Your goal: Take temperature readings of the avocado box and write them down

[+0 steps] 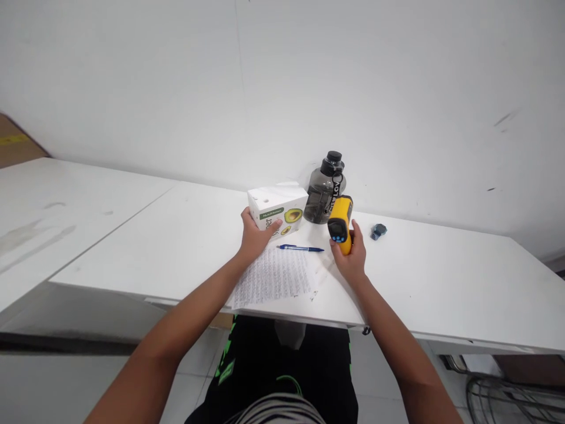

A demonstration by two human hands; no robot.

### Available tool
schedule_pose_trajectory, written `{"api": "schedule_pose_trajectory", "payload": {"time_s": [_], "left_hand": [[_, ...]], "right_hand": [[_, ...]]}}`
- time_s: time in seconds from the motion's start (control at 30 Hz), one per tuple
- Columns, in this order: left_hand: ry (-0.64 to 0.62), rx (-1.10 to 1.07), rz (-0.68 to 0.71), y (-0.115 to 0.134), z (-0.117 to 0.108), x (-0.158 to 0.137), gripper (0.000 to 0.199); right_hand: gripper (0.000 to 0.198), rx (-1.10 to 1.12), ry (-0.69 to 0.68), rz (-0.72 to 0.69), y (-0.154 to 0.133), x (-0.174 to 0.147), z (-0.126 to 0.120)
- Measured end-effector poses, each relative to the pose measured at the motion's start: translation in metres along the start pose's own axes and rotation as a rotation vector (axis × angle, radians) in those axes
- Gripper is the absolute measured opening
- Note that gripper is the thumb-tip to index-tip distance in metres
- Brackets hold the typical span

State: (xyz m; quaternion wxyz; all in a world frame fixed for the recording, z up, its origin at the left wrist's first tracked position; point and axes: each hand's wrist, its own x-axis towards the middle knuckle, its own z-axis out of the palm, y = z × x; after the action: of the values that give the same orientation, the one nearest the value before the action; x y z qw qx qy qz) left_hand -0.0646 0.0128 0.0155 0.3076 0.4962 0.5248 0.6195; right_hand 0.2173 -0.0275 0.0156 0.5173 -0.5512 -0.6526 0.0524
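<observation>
My left hand (258, 237) grips a white box (279, 211) by its lower left side, thumb across the front. Avocado pictures and a green label show on the box's front. Wrapped round the handle of a yellow and black infrared thermometer (341, 221) is my right hand (352, 256). The thermometer's dark screen and blue buttons face me. Just behind these two, a dark see-through water jug (325, 187) with a black cap stands upright. A blue pen (301, 248) lies below the box, at the top of a printed sheet of paper (273, 277).
A small dark blue object (378, 231), too small to name, lies right of my right hand. The white table (454, 277) runs along a white wall (176, 88). At the far left is a cardboard box (15, 143). Black wire or cable coils (516, 400) sit below the table at right.
</observation>
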Motion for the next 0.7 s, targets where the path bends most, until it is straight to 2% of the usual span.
{"api": "schedule_pose_trajectory", "payload": {"time_s": [0.07, 0.13, 0.3, 0.37, 0.53, 0.7], "left_hand": [[-0.034, -0.032, -0.075, 0.006, -0.001, -0.001, 0.087], [-0.038, -0.041, -0.093, 0.010, -0.002, -0.002, 0.088], [0.020, -0.062, -0.063, 0.013, -0.002, -0.004, 0.087], [0.042, -0.080, -0.034, 0.013, -0.002, -0.006, 0.084], [-0.004, -0.104, 0.013, 0.017, -0.004, -0.012, 0.086], [-0.039, -0.105, 0.017, 0.021, -0.007, -0.015, 0.091]], "right_hand": [[0.069, 0.020, -0.045, -0.066, -0.002, -0.003, 0.003], [0.065, 0.048, -0.118, -0.073, -0.003, -0.006, 0.006], [0.080, 0.215, -0.366, 0.054, -0.009, -0.013, 0.014], [0.079, 0.281, -0.418, 0.070, -0.011, -0.014, 0.016], [0.055, 0.319, -0.475, -0.029, -0.013, -0.017, 0.017], [0.052, 0.324, -0.437, -0.113, -0.014, -0.020, 0.017]]}}
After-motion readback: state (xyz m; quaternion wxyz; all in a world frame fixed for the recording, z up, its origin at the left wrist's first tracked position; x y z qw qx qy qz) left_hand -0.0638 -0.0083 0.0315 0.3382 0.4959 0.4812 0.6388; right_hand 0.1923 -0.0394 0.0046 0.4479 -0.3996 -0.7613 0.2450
